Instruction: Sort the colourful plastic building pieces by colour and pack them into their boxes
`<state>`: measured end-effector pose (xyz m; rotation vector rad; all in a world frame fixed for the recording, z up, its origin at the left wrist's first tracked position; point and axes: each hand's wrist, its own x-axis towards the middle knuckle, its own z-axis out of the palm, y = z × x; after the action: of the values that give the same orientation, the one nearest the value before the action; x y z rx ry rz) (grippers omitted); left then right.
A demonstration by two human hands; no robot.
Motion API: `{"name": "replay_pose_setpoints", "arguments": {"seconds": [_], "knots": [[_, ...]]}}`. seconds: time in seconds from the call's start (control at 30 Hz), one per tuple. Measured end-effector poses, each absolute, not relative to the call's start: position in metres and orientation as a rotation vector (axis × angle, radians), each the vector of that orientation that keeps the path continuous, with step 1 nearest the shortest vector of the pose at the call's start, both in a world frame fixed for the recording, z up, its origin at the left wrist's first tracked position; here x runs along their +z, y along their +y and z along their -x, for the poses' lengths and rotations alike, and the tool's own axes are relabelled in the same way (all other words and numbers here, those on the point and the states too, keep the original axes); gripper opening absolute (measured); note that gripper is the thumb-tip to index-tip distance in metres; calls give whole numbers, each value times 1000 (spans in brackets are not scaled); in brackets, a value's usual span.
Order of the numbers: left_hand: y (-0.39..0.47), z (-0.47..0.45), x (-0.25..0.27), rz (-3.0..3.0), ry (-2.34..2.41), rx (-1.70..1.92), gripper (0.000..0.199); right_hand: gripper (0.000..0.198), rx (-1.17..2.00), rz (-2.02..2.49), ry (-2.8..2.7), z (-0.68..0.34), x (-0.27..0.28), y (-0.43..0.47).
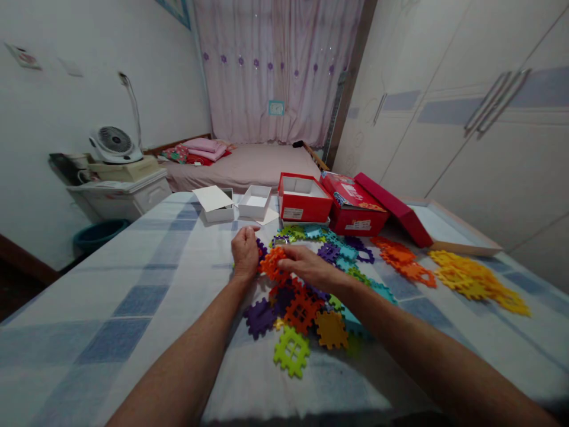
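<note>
At this cloth-covered desk (133, 338), our right hand (306, 265) pinches the orange piece (272, 266), best gripped lightly, while our left hand (245, 251) curls its fingers, its grasp unclear.

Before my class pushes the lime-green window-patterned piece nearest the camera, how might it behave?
The lime-green window-patterned piece lies flat, so it seems unlikely to roll or tip. Its cut-out openings suggest it is light. Its toothed edges might snag on the checked cloth.

A toothed orange piece (272, 265) is held over scattered multicoloured pieces (284, 301).
</note>
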<state>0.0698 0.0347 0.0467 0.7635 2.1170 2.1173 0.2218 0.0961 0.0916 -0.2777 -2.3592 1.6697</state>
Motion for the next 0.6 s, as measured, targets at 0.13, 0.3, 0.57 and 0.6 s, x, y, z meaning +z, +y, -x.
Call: {"name": "replay_pose_setpoints", "arguments": {"seconds": [0.13,0.3,0.57,0.6], "knots": [[33,-78,54,-687,1949,2161,30,6,1578,287,-2387,-217,82,87],[31,-87,59,-602,1836,2216,25,10,1964,382,-2006,-226,81,95],[37,-88,53,-440,1579,2381,21,19,2340,370,-1715,-256,87,98],[37,-88,53,-439,1606,2389,21,20,2300,319,-1806,-257,87,93]]}}
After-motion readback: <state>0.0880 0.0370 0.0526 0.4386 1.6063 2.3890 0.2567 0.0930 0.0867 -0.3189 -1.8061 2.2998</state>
